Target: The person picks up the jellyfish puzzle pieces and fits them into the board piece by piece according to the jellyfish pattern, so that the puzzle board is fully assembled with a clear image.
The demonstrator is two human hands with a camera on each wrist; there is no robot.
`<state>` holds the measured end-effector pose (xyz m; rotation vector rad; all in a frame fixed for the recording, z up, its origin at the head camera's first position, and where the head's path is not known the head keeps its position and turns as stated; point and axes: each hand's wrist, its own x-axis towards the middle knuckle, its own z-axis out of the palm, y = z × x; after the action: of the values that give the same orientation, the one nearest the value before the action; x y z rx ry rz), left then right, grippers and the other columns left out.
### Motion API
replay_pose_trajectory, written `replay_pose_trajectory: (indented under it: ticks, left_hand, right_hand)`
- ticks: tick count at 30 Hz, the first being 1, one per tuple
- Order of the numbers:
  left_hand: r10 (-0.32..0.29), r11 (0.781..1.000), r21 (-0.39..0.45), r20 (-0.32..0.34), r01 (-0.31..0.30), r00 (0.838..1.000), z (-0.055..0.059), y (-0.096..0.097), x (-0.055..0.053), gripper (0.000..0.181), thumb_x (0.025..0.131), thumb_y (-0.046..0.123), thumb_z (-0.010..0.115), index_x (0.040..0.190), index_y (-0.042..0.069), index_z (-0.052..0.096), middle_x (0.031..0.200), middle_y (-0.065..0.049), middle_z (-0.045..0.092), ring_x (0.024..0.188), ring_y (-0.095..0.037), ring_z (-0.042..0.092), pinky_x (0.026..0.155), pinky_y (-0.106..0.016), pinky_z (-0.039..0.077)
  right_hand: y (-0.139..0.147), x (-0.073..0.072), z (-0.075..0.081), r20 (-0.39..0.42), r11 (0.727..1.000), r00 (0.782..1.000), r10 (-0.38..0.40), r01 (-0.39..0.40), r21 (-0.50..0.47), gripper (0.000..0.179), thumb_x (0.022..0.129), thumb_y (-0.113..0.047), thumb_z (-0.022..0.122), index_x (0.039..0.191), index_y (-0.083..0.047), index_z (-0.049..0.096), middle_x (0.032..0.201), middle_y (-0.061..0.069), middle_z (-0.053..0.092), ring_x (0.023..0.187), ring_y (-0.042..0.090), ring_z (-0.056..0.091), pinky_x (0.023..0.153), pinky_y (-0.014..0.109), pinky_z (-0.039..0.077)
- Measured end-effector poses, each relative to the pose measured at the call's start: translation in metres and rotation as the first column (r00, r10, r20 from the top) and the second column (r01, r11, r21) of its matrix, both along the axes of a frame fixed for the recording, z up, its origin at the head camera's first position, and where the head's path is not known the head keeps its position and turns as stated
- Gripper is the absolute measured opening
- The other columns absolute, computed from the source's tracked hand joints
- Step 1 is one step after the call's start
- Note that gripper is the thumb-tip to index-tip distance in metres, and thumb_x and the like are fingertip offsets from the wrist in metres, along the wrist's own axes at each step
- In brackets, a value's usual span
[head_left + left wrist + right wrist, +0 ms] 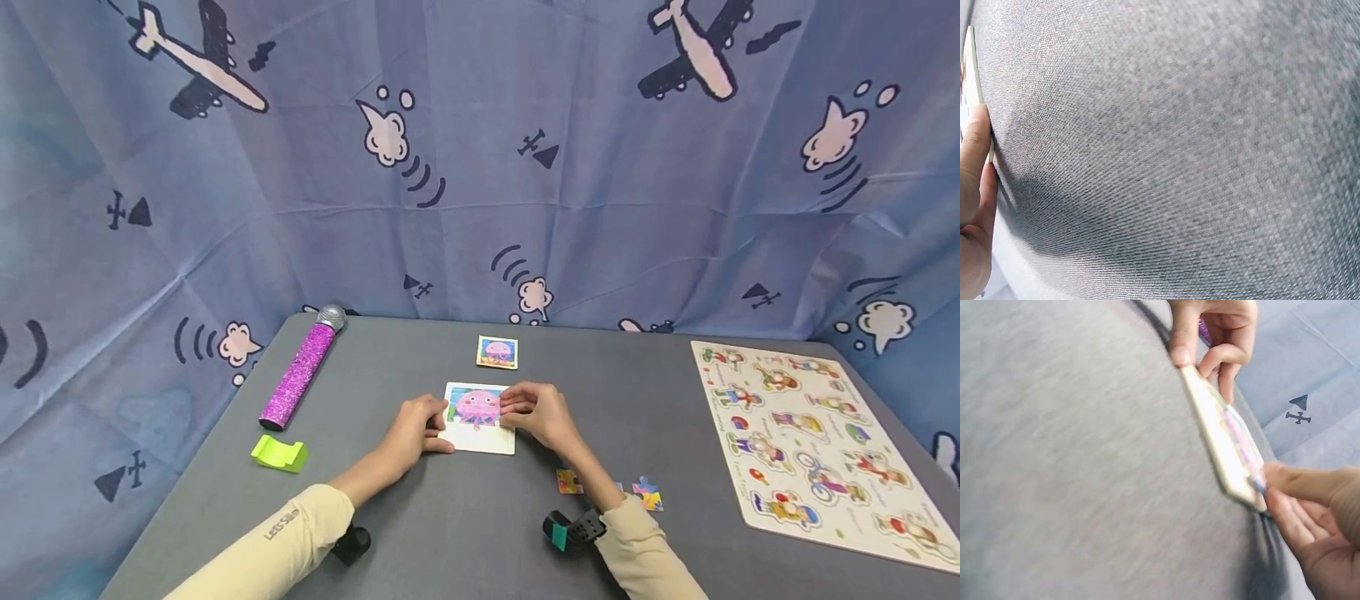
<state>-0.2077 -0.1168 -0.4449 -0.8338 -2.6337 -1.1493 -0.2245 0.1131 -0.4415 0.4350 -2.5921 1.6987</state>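
"Where is the picture puzzle (474, 408)?"
"Centre of the frame, on the grey table (405, 358). My left hand (409, 431) grips its left edge; my right hand (543, 415) pinches its right side."
"Nearby?"
"A small card (497, 352) just above; loose pieces (648, 493) lower right."

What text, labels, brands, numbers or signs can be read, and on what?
"Lets S…" on the left sleeve; last letters too blurred to read.
Large picture board: captions too small to read.
White puzzle board: no readable text.
No other readable text or numbers.
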Motion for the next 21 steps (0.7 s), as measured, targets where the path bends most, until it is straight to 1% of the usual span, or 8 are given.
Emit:
replay_pose_trajectory:
  ticks: [2,4,8,10,15,18,21]
  left_hand:
    - [-0.003,1.0,0.023,0.006,0.003,1.0,-0.001,0.0,0.0,0.034,0.064,0.003,0.087,0.07,-0.002,0.053,0.07,-0.008,0.05,0.065,-0.015,0.047,0.06,-0.023,0.045]
    - [0.001,1.0,0.027,0.007,-0.001,1.0,-0.001,0.001,0.001,0.035,0.063,0.003,0.087,0.069,-0.002,0.053,0.07,-0.008,0.05,0.065,-0.015,0.047,0.062,-0.025,0.047]
    - [0.007,1.0,0.006,-0.017,-0.007,1.0,-0.003,0.001,0.0,0.036,0.063,0.005,0.088,0.069,0.0,0.053,0.07,-0.007,0.05,0.066,-0.016,0.048,0.066,-0.029,0.05]
    - [0.006,1.0,0.006,-0.025,-0.006,1.0,-0.003,0.001,0.0,0.036,0.063,0.006,0.088,0.069,0.0,0.053,0.07,-0.006,0.05,0.067,-0.015,0.048,0.066,-0.029,0.05]
    - [0.015,1.0,-0.002,-0.037,-0.015,0.999,-0.002,0.0,0.0,0.036,0.063,0.007,0.088,0.069,0.0,0.053,0.07,-0.005,0.05,0.066,-0.013,0.046,0.065,-0.029,0.049]
    - [0.024,0.999,-0.021,-0.035,-0.024,0.999,-0.002,0.0,0.0,0.036,0.063,0.008,0.088,0.068,0.001,0.054,0.07,-0.005,0.051,0.066,-0.012,0.045,0.067,-0.029,0.048]
    - [0.026,0.999,-0.037,-0.033,-0.028,0.999,0.0,0.001,0.0,0.036,0.063,0.009,0.089,0.068,0.001,0.054,0.071,-0.005,0.051,0.067,-0.012,0.045,0.067,-0.028,0.047]
  right_hand:
    - [0.005,0.003,-0.001,0.002,0.998,1.0,0.024,-0.023,-0.052,0.028,0.075,0.01,0.074,0.102,0.011,0.065,0.092,0.024,0.069,0.083,0.03,0.069,0.069,0.023,0.053]
    - [0.01,0.008,-0.001,-0.006,0.994,0.999,0.036,-0.037,-0.099,0.031,0.077,0.009,0.074,0.106,0.012,0.064,0.096,0.026,0.067,0.086,0.032,0.068,0.07,0.022,0.053]
    - [0.024,0.016,0.002,-0.012,0.988,0.999,0.029,-0.031,-0.153,0.035,0.078,0.007,0.073,0.111,0.012,0.062,0.103,0.028,0.066,0.09,0.033,0.067,0.073,0.022,0.052]
    - [0.032,0.021,0.004,-0.008,0.985,1.0,0.015,-0.016,-0.174,0.036,0.08,0.007,0.072,0.113,0.011,0.061,0.107,0.028,0.064,0.093,0.032,0.067,0.074,0.021,0.052]
    - [0.051,0.031,0.005,-0.04,0.978,0.999,-0.028,0.02,-0.209,0.036,0.082,0.003,0.071,0.116,0.01,0.06,0.115,0.028,0.06,0.096,0.028,0.066,0.08,0.02,0.05]
    - [0.062,0.037,0.006,-0.072,0.978,0.997,-0.031,0.016,-0.208,0.035,0.083,0.003,0.071,0.115,0.009,0.06,0.114,0.03,0.059,0.095,0.025,0.066,0.081,0.02,0.05]
    - [0.074,0.045,0.004,-0.097,0.981,0.995,-0.01,-0.009,-0.194,0.033,0.083,0.004,0.07,0.114,0.01,0.06,0.112,0.033,0.059,0.093,0.022,0.066,0.081,0.02,0.05]
